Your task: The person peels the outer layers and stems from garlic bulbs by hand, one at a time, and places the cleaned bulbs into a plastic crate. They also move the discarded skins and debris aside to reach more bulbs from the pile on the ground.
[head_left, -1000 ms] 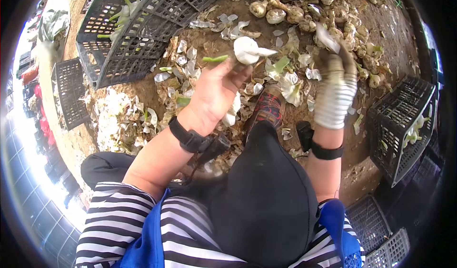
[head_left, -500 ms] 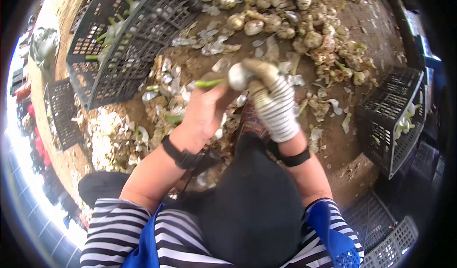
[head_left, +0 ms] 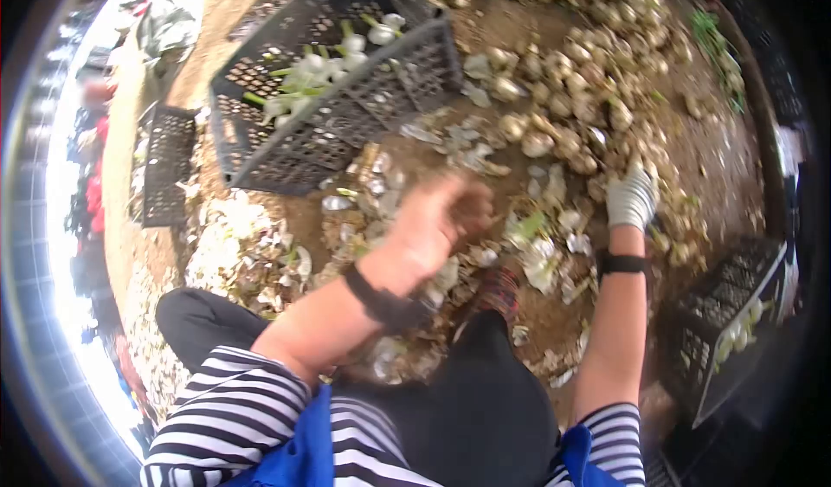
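Observation:
My left hand [head_left: 446,214] is bare and smeared by motion above the peelings, right of the black crate; whether its fingers hold anything does not show. My right hand [head_left: 632,197], in a white striped glove, reaches down into the edge of the heap of unpeeled bulbs [head_left: 576,80]. Its fingertips are hidden among the bulbs. White peeled bulbs with green stems [head_left: 312,76] lie in the large black crate [head_left: 346,128] at the upper left.
Loose skins and peelings [head_left: 247,240] cover the ground at the left and between my feet. A smaller black crate [head_left: 164,167] stands at the far left, another crate [head_left: 727,322] at the right. Green leaves [head_left: 718,50] lie at the upper right.
My hands have moved apart: the gloved right one went right to the heap, the left one moved right and is separate from it. The white bulb between them no longer shows there.

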{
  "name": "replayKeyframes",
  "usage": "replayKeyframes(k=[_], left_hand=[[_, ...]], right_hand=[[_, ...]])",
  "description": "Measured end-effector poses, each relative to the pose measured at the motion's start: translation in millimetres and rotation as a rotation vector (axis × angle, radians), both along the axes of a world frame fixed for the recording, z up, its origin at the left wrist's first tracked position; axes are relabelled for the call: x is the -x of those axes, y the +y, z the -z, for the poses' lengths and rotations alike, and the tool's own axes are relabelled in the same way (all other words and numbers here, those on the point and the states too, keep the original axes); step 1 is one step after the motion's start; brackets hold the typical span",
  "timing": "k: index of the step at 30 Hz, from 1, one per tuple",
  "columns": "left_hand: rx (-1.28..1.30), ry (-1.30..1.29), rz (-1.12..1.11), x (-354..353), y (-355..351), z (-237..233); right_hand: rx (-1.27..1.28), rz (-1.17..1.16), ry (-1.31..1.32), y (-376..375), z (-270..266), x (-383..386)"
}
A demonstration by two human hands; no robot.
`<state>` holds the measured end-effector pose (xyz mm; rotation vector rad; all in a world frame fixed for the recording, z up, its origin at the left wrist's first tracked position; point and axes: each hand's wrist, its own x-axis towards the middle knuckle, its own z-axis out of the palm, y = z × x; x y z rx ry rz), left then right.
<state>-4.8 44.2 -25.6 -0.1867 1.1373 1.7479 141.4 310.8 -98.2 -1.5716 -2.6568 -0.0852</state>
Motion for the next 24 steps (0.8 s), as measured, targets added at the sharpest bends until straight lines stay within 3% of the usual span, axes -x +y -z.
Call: replayKeyframes(k=[2, 3, 5, 6, 7, 9, 10, 11, 13, 14, 16, 17, 19, 21, 22, 23, 24], left_hand=[[0.073, 0.061, 0.129, -13, 3, 1], [0.078, 0.130, 0.266, -15, -1, 11], [0.060, 0.438, 0.381, -22, 1, 11], [0.052, 0.677, 0.424, -26, 2, 7], [0.054, 0.663, 0.434, -29, 3, 10], [-0.121, 0.840, 0.543, -36, 5, 18], [-0.237, 0.502, 0.529, -39, 5, 8], [-0.176, 0.187, 0.398, -42, 7, 0], [-0.124, 0.173, 0.306, -41, 5, 4], [-0.108, 0.162, 0.278, -39, 3, 7], [-0.091, 0.197, 0.225, -38, 1, 8], [-0.090, 0.182, 0.230, -37, 1, 5], [0.100, 0.444, 0.436, -38, 2, 1], [0.042, 0.497, 0.464, -44, 5, 3], [0.035, 0.566, 0.478, -43, 5, 5], [0.029, 0.636, 0.487, -42, 4, 6], [0.059, 0.504, 0.462, -44, 1, 1]], right_hand=[[0.314, 0.119, -0.068, -3, -26, 10], [0.228, 0.046, -0.024, -3, -11, 1], [0.266, 0.123, 0.090, -33, -32, 0], [0.526, 0.150, 0.499, -58, -51, 0], [0.774, 0.185, 0.911, -82, -65, 1], [0.955, -0.018, 1.303, -119, -48, -8], [1.053, -0.035, 1.266, -139, -55, -8], [1.150, -0.055, 1.232, -147, -59, -7], [0.690, -0.194, 0.774, -140, -41, -15], [0.232, -0.307, 0.431, -135, -43, -15], [-0.010, -0.353, 0.486, -121, -43, -12], [0.079, -0.406, 0.702, -119, -51, -9], [0.240, -0.457, 0.985, -130, -64, 2], [0.122, -0.718, 0.805, -153, -56, 9], [0.333, -0.655, 0.878, -158, -61, 12], [0.335, -0.655, 0.873, -156, -58, 10], [0.241, -0.669, 0.798, -152, -50, 8]])
